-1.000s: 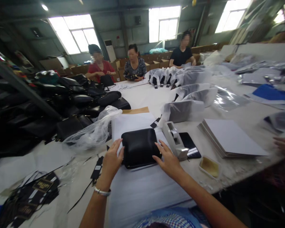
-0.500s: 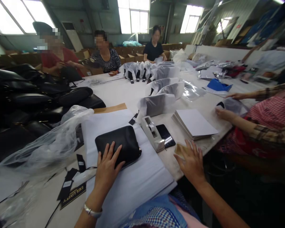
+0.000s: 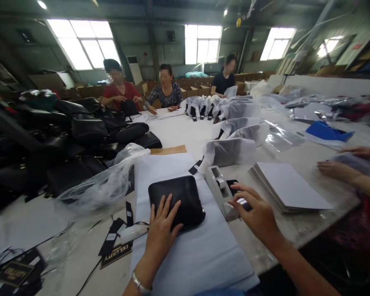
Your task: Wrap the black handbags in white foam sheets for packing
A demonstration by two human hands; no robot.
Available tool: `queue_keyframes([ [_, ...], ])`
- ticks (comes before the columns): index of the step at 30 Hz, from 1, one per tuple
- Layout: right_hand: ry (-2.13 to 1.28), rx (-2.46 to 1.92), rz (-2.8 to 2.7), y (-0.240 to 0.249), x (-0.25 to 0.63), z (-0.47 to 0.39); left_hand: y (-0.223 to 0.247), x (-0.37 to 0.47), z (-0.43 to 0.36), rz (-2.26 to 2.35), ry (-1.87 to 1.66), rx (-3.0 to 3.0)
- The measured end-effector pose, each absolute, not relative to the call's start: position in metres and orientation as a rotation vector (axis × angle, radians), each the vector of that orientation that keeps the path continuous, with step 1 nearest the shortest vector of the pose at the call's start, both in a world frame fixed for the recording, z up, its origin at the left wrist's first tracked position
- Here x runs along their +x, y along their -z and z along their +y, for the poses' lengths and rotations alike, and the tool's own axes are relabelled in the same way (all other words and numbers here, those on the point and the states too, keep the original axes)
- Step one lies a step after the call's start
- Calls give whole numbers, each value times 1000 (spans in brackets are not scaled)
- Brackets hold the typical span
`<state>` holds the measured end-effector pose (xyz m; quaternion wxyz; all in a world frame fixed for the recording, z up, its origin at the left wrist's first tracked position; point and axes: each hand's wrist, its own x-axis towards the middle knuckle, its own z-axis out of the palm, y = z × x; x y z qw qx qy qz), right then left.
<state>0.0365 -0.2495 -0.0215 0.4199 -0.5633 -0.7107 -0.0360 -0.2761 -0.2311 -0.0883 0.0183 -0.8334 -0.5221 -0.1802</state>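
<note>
A black pouch lies flat on a stack of white paper sheets. Spread on the pouch's lower left part is my left hand, fingers apart. My right hand is raised by the near end of a grey tape dispenser, its thumb and fingers curled toward each other; whether anything is between them is too small to tell. Partly behind that hand, a dark phone rests beside the dispenser. Black tags and a white wrapped piece lie left of the pouch.
Black bags are piled at the left, with crumpled clear plastic before them. Grey-white boards are stacked at right, near a co-worker's hands. Wrapped bags stand beyond the dispenser. Three people sit across the table.
The view has shifted, moving the scene right and down. My right hand has left the yellowish roll for the dispenser's near end, its fingers now more curled. My left hand stays on the pouch.
</note>
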Motion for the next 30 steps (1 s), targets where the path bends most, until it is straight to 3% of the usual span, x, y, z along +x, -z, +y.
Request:
queue_keyframes([
  [5, -358, -1215, -2051, 4, -38, -142, 88, -275, -232, -1671, 550, -2590],
  [13, -343, -1652, -2331, 67, -108, 20, 91, -275, -232, -1690, 525, -2571],
  [20, -177, -1724, -2406, 103, -118, 54, 111, -284, -221, -1472, 521, -2627],
  [30, 0, -1549, -2289, 88, -111, 49, 118, -284, -219, -1484, 575, -2622],
])
